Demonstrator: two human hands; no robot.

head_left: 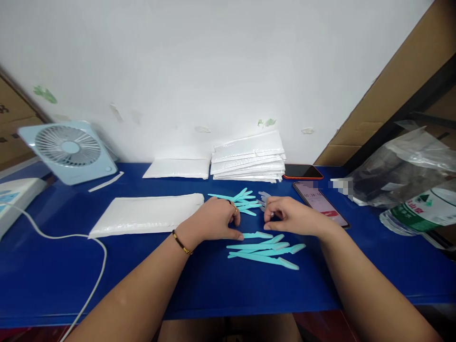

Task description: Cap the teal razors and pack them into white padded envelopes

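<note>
My left hand [221, 219] is curled above the blue table, its thumb over the handle of a teal eyebrow razor [259, 235]. The fingers hide the rest of that handle. Just below lie several more teal eyebrow razors [261, 251], blades pointing right. Another bunch of eyebrow razors [245, 202] fans out behind my left hand. Opposite it, my right hand [287, 216] has its fingers bent together in a pinch; whatever they may hold is too small to name. Beside its knuckles are small translucent pieces [264, 198], partly covered.
A white padded mailer [146, 216] lies left of my hands. Against the wall are another mailer [176, 168] and a stack of mailers [247, 159]. Two phones, a lit one [318, 202] and a dark one [303, 171], a water bottle [416, 209] and a fan [71, 149] stand around.
</note>
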